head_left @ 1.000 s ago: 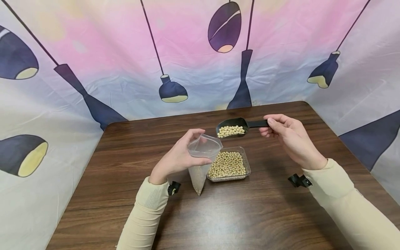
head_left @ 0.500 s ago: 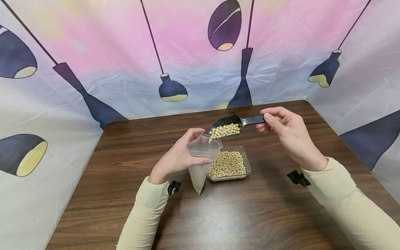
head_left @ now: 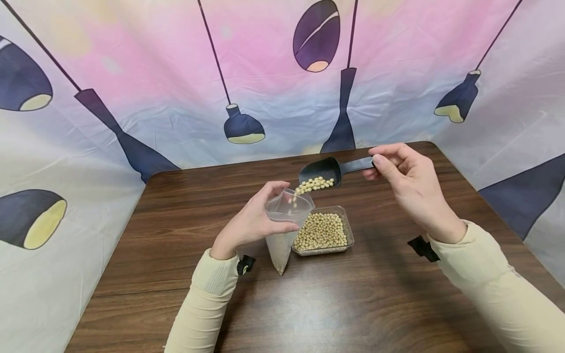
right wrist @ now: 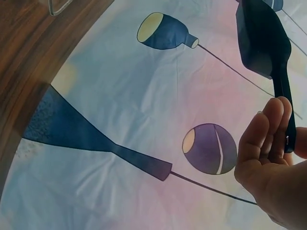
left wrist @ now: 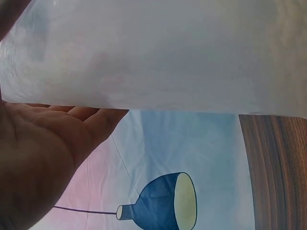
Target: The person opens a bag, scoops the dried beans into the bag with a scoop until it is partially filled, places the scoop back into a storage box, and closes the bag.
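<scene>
So that pale-yellow round beans (head_left: 315, 184) drop in, I judge | my left hand (head_left: 253, 218) curls round the translucent plastic pouch (head_left: 286, 214), mouth gaping | my right hand (head_left: 415, 189) pinches the black plastic scoop (head_left: 324, 168), tipped above | clear rectangular plastic tub (head_left: 348, 228) just beside the pouch

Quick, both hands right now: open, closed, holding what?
Left hand: curled around the clear bag near its top.
Right hand: holding the black scoop by its handle.

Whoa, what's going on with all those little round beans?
A person's right hand holds a black scoop tilted over a clear bag, which the left hand holds open. Some pale beans are on the scoop, a few are dropping in, and many more lie in the clear tray on the table.
</scene>
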`<state>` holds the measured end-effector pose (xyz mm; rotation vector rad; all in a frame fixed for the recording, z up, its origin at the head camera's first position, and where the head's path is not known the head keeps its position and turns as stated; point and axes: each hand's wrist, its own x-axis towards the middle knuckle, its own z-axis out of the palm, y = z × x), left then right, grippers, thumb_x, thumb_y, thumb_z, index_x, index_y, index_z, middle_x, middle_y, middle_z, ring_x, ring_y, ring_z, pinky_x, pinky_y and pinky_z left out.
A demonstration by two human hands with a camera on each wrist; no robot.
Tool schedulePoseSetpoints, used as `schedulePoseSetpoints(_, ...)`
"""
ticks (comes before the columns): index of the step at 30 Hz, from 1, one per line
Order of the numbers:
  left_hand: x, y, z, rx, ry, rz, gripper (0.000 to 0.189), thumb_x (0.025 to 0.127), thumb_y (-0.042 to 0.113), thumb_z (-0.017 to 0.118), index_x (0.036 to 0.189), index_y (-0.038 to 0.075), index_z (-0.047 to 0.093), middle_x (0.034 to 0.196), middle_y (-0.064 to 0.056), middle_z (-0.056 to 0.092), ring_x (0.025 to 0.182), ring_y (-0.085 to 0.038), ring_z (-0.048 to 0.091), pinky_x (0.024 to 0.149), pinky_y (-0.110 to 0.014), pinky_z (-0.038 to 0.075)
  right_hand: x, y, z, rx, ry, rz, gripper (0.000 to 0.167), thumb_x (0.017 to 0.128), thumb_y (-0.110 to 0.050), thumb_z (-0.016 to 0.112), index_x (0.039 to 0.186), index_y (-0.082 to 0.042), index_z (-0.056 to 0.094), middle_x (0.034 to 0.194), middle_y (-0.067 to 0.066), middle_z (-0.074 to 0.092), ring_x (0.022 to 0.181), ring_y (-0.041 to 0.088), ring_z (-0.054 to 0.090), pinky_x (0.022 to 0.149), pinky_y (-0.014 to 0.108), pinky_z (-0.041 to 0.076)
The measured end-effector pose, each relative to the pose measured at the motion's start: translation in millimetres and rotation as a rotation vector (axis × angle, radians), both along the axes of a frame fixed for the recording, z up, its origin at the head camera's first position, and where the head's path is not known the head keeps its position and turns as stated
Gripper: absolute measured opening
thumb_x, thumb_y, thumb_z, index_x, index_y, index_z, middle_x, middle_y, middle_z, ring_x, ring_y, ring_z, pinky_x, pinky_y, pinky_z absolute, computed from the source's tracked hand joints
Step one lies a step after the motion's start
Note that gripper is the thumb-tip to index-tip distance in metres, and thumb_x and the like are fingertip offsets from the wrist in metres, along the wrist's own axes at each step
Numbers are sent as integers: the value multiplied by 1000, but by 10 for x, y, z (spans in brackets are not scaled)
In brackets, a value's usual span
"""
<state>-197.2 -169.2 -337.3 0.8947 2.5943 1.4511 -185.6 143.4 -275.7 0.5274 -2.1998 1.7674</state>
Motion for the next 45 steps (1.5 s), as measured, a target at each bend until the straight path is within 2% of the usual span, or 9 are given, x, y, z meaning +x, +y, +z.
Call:
schedulePoseSetpoints(8, -4, -8, 3, -23, -6, 14, 83, 71, 23, 89, 138, 14, 42, 118, -2, 57, 124, -19, 50, 105, -42, 37, 52, -47, 50, 48, 88, -53, 18, 99, -13, 58, 114, -6, 64, 82, 5, 71, 80, 16, 70, 77, 24, 53)
schedulePoseSetpoints(12, -5, -8, -2, -15, -12, 13, 83, 70, 23, 89, 138, 14, 42, 117, -2, 57, 123, -19, 50, 104, -42, 38, 115, -87, 37, 75, 286, -106, 18, 96, -3, 59, 113, -2, 66, 86, 7, 69, 79, 12, 67, 71, 21, 50)
schedulePoseSetpoints(16, -7, -9, -8, -4, -16, 10, 82, 71, 22, 89, 138, 15, 42, 118, -5, 59, 122, -19, 50, 104, -43, 38, 167, -95, 22, 211, 534, -242, 18, 94, 1, 59, 110, 2, 67, 91, 10, 66, 79, 7, 59, 65, 18, 41)
schedulePoseSetpoints(19, -6, -5, -6, 1, -12, 9, 82, 71, 22, 89, 138, 15, 42, 118, -8, 59, 124, -19, 50, 105, -43, 37, 184, -92, -28, 354, 584, -296, 16, 94, 0, 58, 107, 4, 66, 90, 12, 65, 72, 10, 55, 62, 20, 40)
schedulePoseSetpoints(25, 2, -9, -5, 6, -8, 8, 83, 71, 21, 89, 138, 14, 42, 118, -8, 59, 124, -20, 50, 105, -44, 36, 214, -182, -362, 702, 354, -197, 12, 94, -4, 56, 103, -2, 64, 79, 7, 61, 62, 17, 50, 55, 33, 41)
schedulePoseSetpoints(29, 0, -5, -7, 7, 0, 4, 83, 71, 21, 89, 138, 14, 42, 117, -8, 59, 122, -20, 51, 105, -43, 36, 204, -220, -554, 780, 240, -152, 13, 96, -8, 53, 103, -7, 64, 81, 4, 62, 63, 17, 49, 56, 35, 40)
schedulePoseSetpoints(35, -6, -8, -3, 6, 8, 2, 83, 71, 21, 89, 138, 14, 42, 117, -7, 59, 121, -19, 52, 105, -43, 36, 107, -141, -671, 667, 1, -73, 12, 100, -10, 52, 106, -7, 62, 73, 2, 56, 54, 14, 45, 49, 29, 37)
schedulePoseSetpoints(41, -6, -8, -8, 12, 3, -3, 82, 71, 20, 89, 138, 14, 42, 117, -7, 60, 121, -20, 52, 104, -44, 37, -42, 33, -836, 513, -261, -9, 19, 103, -9, 47, 113, 0, 59, 91, 11, 68, 82, 23, 66, 65, 33, 49)
schedulePoseSetpoints(45, -6, -9, -4, 20, -5, -7, 82, 71, 19, 89, 138, 14, 42, 118, -8, 59, 121, -20, 52, 104, -44, 37, -102, 94, -965, 386, -402, 35, 21, 103, -6, 45, 115, 8, 55, 90, 17, 68, 83, 29, 66, 70, 36, 54)
